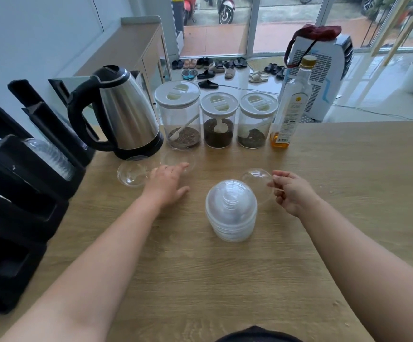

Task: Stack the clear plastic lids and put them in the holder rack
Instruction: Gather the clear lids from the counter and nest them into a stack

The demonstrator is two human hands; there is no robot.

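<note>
Your right hand (290,193) pinches a clear domed plastic lid (257,185) by its rim, right of the near stack of lids (231,211); left hand (167,181) spread. Light, flimsy, slippery: grip rims.

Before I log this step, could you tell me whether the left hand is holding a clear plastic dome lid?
No, the left hand reaches open.

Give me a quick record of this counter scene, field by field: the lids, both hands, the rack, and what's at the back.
stacked lids: domed pile mid-counter
loose lids: two by the kettle
left hand: open, reaching toward the loose lids
right hand: pinching one lid beside the pile
rack: black holder at left, some lids already inside
back row: three jars, one bottle
</note>
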